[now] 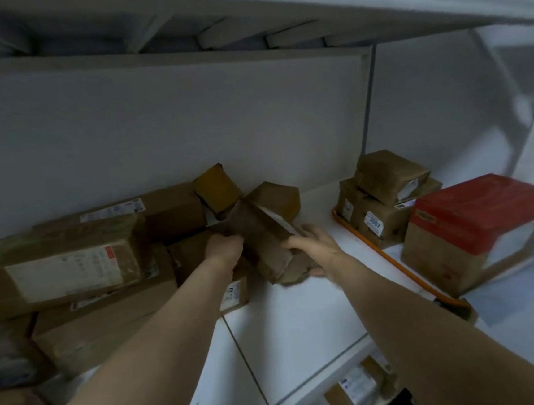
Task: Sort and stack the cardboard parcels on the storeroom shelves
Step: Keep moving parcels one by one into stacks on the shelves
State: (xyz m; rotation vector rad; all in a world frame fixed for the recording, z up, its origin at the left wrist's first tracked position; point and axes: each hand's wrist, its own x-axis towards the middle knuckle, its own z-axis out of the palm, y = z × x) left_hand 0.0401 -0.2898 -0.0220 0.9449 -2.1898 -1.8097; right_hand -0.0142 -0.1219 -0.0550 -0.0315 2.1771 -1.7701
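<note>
Gripping one long brown parcel (263,235) with both hands at the middle of the white shelf (302,322); it sits tilted, near end low, far end up by two small boxes (249,194) leaning at the back wall. Left hand (226,249) has its fingers (230,239) curled over the parcel's left edge, right hand (316,246) wraps the near end with the thumb below; neither holds anything else. Reads as the sort-and-place step, task partway: big pile (71,268) on the left, small stack (385,205) and red-topped box (480,225) on the right. Next move calls for levelling it, picking a pile, and setting it flat without tipping the leaners. Motion blur kills the labels; can't tell if the near end touches the shelf; left fingertips hidden behind the parcel; left pile cut off by the frame
</note>
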